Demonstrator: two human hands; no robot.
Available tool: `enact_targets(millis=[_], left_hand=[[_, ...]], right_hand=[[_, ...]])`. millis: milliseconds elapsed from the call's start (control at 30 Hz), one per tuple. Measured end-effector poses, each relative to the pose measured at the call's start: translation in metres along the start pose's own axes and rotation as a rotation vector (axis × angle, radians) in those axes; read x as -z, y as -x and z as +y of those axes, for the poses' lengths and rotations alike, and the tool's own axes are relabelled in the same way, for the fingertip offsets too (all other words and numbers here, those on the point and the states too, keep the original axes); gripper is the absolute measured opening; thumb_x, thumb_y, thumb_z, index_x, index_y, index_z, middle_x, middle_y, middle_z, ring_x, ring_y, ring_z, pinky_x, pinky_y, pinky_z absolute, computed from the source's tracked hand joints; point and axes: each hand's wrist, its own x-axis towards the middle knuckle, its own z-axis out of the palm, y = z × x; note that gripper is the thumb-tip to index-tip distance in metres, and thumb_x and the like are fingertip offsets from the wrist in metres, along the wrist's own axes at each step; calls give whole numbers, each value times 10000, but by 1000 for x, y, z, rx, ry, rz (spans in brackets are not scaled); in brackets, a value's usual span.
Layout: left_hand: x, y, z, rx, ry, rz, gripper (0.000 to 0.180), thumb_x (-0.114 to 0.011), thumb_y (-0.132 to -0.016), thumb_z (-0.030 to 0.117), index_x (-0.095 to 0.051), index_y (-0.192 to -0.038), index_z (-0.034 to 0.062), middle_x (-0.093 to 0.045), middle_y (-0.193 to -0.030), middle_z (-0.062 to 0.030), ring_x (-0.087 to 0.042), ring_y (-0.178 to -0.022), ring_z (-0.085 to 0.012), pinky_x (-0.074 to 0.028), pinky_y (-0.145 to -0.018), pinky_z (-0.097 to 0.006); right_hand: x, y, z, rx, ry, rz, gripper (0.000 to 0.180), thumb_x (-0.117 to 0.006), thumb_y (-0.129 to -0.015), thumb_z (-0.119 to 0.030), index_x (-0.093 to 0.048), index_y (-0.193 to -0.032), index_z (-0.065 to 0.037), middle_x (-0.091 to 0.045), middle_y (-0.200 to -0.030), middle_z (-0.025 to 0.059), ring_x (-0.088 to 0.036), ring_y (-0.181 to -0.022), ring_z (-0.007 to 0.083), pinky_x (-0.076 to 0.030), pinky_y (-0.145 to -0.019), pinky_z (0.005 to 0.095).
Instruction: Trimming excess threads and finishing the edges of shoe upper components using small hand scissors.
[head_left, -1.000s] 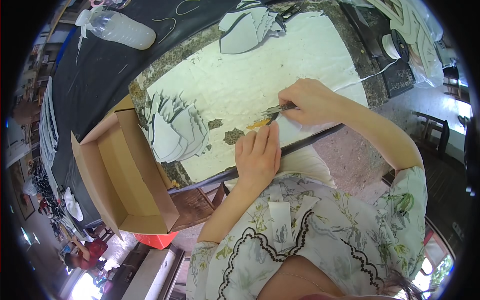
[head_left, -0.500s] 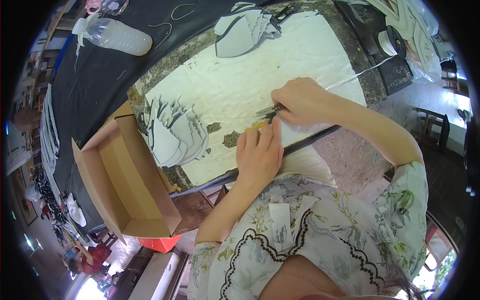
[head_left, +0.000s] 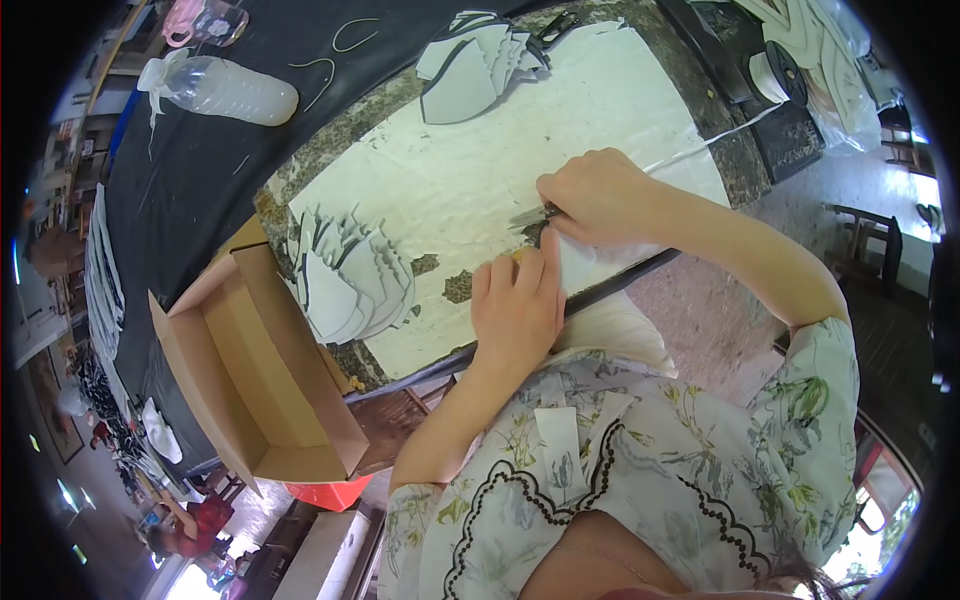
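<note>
My right hand (head_left: 600, 197) is closed around small scissors (head_left: 530, 216), whose metal blades point left over the white-covered work board (head_left: 460, 170). My left hand (head_left: 518, 312) lies just below the blades, fingers bent and pressed together, holding down a white cut piece (head_left: 577, 262) at the board's near edge. Part of that piece is hidden under both hands. From behind my right hand a narrow white tape (head_left: 690, 152) runs to a spool (head_left: 777, 75) at the far right. Something small and yellow shows at my left fingertips, mostly covered.
A stack of white dark-edged pieces (head_left: 350, 275) lies at the board's left, and another stack (head_left: 475, 70) at its far side. An open cardboard box (head_left: 265, 370) stands left of the board. A plastic bottle (head_left: 225, 90) lies on the black cloth (head_left: 200, 175).
The view has shifted slightly. My right hand and the scissors have moved a little up and left. My left fingers now cover more of the yellow thing.
</note>
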Motion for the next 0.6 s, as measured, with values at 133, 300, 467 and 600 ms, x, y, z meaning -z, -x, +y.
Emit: enact_targets(millis=[133,300,467,600], left_hand=[[-5,-2,0,-12,-36,-24,618,-680,-736,160,-543,-1325,28,-537,-987,-65,-496,-826,-243,-403,-781,-392],[-5,-5,0,-38,-65,-23,629,-698,-722,174,-550,-1315,26,-528,-958,-56,-495,-819,-240,-399,-775,-391],[2,-16,-1,-102,-55,-28,497,-682,-718,165,-587,-1181,10,-570,-1117,-96,-530,-930,-255,-416,-821,-382],[1,-25,-7,-200,7,-63,280,-634,-743,142,-609,-991,14,-563,-1272,-148,-542,-1024,-270,-430,-846,-372]], right_hand=[[2,-1,20,92,-107,103,173,-662,-818,-215,-647,-855,-47,-668,-781,156,-646,-818,356,-497,-721,456],[11,-3,34,84,-215,21,170,-670,-824,-206,-643,-841,-39,-670,-792,147,-640,-815,357,-490,-723,449],[10,-2,28,34,-170,26,174,-635,-803,-184,-685,-854,-26,-681,-857,177,-656,-866,366,-518,-745,458],[8,0,35,55,-197,70,173,-640,-801,-185,-691,-859,-30,-685,-846,187,-665,-845,371,-527,-740,463]])
